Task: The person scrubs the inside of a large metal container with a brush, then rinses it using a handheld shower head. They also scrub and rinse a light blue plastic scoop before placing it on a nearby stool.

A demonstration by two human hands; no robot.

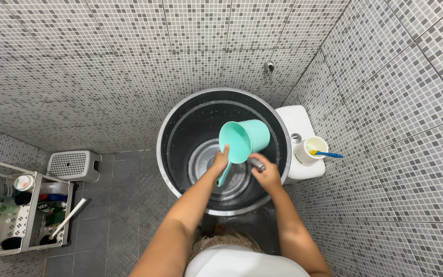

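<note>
Holding a teal dipper (243,141) by its handle, left hand (220,160); right hand's (266,173) grip closes on a metal tap (257,165) over the black barrel (175,143)

Even, fairly bright light, seemingly from overhead, fills the tiled room, with only soft shadows on the floor (129,205) under the person. The wide lens bends the tile lines outward toward the edges. The dark tub (180,143) swallows light, its metal rim catching a thin glare, and the arms and hands look slightly soft.
</note>
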